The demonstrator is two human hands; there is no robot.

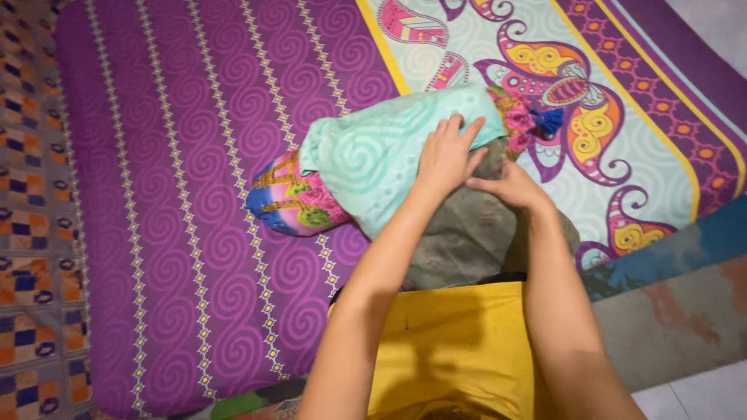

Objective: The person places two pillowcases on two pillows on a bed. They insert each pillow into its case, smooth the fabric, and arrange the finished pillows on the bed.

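1. Yellow garment on the person's lap lay nearest the camera.
2. Left hand pressed flat, fingers spread, on the mint-green cloth.
3. Right hand pinched the grey-green fabric beneath it.
4. Both cloths sat near the bedsheet's near edge.
5. A colourful pillow poked out, touching the mint cloth.

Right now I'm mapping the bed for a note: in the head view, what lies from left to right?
Checked orange-blue cloth → purple swirl sheet → colourful pillow end → mint cloth → butterfly-print panel → grey floor.
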